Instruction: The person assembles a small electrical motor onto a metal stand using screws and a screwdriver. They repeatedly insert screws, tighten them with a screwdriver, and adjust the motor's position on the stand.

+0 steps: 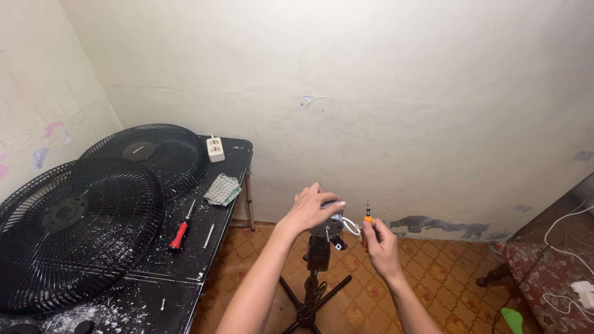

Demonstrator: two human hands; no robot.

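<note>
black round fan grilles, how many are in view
2, both on the black table: one black round wire fan grille at front left, the other behind it near the wall. None seem hidden.

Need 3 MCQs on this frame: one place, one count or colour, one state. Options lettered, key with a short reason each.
1. Where does the red-handled screwdriver lie?
A. On the black table, beside the fan grilles
B. On the tiled floor
C. In the left hand

2. How many black fan grilles are on the table?
A. One
B. Two
C. Four

3. What is the right hand doing?
A. Resting flat on the table
B. Hanging with nothing in it
C. Gripping a small orange-handled screwdriver, tip upward

Key:
1 A, it lies on the tabletop just right of the front grille.
2 B, the front grille overlaps a rear grille, and there are no others.
3 C, its fingers close round the orange handle, while the left hand rests on the motor head atop the stand.
</note>
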